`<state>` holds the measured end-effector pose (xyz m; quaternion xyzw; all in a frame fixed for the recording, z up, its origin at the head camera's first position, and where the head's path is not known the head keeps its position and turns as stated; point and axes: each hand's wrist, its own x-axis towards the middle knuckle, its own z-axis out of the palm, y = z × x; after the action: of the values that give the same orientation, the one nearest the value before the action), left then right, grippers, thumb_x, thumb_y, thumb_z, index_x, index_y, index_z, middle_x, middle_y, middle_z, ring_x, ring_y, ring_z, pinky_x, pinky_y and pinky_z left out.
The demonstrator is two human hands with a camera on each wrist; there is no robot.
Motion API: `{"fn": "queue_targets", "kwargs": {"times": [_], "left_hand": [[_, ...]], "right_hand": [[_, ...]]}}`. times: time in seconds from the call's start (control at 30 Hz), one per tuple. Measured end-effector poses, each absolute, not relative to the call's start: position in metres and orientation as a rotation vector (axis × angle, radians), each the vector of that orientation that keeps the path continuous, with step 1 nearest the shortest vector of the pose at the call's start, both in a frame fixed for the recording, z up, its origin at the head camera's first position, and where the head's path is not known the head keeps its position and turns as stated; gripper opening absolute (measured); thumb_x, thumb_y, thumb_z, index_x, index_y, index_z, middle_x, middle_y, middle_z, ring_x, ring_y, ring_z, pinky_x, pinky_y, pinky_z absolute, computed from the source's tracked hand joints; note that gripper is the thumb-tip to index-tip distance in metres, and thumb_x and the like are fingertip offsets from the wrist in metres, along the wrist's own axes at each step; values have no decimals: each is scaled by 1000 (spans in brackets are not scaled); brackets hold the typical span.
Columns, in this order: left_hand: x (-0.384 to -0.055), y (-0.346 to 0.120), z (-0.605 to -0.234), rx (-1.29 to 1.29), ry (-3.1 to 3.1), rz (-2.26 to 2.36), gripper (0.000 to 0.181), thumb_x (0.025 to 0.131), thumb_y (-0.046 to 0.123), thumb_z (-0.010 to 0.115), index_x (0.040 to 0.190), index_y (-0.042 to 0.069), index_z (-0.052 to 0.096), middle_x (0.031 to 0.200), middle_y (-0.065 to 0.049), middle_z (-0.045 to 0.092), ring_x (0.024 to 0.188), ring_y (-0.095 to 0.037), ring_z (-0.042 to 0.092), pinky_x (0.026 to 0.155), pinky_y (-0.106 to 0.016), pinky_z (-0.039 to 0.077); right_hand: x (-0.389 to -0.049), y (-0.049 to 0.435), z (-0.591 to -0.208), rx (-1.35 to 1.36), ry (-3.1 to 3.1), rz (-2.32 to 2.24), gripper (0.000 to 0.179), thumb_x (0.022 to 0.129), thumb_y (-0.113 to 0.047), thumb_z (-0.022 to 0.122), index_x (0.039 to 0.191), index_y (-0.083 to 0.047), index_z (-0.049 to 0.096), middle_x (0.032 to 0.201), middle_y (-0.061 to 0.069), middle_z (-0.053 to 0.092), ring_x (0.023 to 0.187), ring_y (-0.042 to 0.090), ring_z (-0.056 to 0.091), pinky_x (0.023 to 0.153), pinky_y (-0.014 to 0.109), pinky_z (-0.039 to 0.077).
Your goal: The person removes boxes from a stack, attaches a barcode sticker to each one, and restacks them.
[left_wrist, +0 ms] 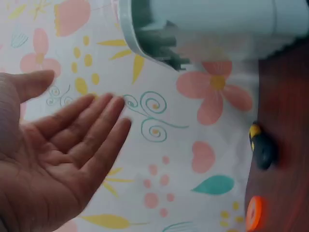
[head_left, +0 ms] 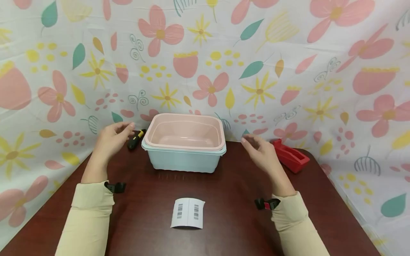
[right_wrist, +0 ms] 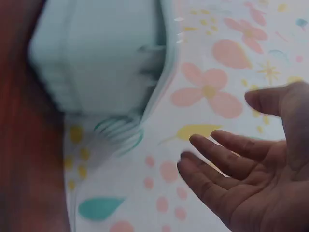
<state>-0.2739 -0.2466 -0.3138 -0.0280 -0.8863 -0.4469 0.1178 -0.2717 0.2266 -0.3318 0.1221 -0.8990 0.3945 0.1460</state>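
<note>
A pink basin (head_left: 184, 142) sits nested in a light blue basin (head_left: 184, 160) at the back of the table. Left of the basins is my left hand (head_left: 110, 140), its fingers relaxed and holding nothing; the left wrist view shows its bare palm (left_wrist: 58, 154). On the other side, my right hand (head_left: 264, 154) is held apart from the basins with loosely bent fingers, and nothing lies in its palm (right_wrist: 256, 179). A black and yellow handle-shaped tool (head_left: 136, 139) lies between my left hand and the basins.
A white paper piece (head_left: 188, 213) with two barcodes lies curled on the dark table (head_left: 150, 234). A hollow red plastic object (head_left: 291, 156) is beyond my right hand. The left wrist view shows a small orange round thing (left_wrist: 254, 213). A flowered cloth (head_left: 205, 53) hangs behind.
</note>
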Motion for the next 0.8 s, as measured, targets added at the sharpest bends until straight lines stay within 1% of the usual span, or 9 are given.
{"fn": "queue_targets", "kwargs": {"times": [0.1,0.2,0.27,0.37,0.43,0.53,0.7,0.8], "left_hand": [[-289,-245,-324,-88,-2525,-1594,70,102,55,47,145,1,50,138,-22,58,124,-35,59,100,-45,49],[-304,-245,-342,-106,-2454,-1789,60,107,41,46,148,-2,45,147,-22,50,132,-33,52,103,-39,47],[-311,-245,-354,-120,-2421,-1857,53,109,32,45,149,-2,44,150,-22,45,135,-33,49,106,-38,44],[-318,-242,-369,-150,-2407,-1924,49,109,25,46,150,-1,42,156,-19,39,140,-32,43,111,-42,38],[-321,-240,-377,-172,-2400,-1965,50,108,25,47,151,1,42,159,-17,34,143,-30,39,113,-45,35],[-325,-237,-383,-180,-2381,-2018,51,107,27,50,152,4,41,162,-13,30,144,-27,36,114,-46,33],[-325,-237,-385,-161,-2313,-2100,52,107,29,51,152,4,41,159,-13,36,142,-26,40,113,-46,35],[-326,-238,-384,-160,-2291,-2111,52,107,30,50,152,3,42,157,-13,39,140,-25,42,111,-42,38]], "right_hand": [[-285,209,-322,305,-2473,1348,53,99,-48,61,130,-5,65,122,14,69,104,27,68,89,43,54],[-304,189,-317,298,-2353,1568,49,97,-42,66,125,-2,67,118,15,70,97,26,69,85,36,56],[-316,178,-317,291,-2306,1664,45,97,-37,67,124,-1,68,117,18,69,96,28,68,84,34,56],[-331,166,-323,215,-2329,1658,41,97,-34,67,123,-2,68,117,17,69,99,29,66,84,35,54],[-338,163,-330,148,-2385,1604,40,97,-33,67,123,-4,68,117,15,68,103,29,64,85,37,53],[-345,164,-338,74,-2466,1537,44,95,-33,69,126,-1,65,117,15,67,105,29,62,87,41,52],[-347,162,-342,43,-2571,1470,46,92,-36,71,124,-2,66,119,16,66,105,31,63,89,44,52],[-348,157,-341,33,-2610,1379,45,92,-36,72,122,-3,65,119,17,66,106,32,61,89,46,51]]}}
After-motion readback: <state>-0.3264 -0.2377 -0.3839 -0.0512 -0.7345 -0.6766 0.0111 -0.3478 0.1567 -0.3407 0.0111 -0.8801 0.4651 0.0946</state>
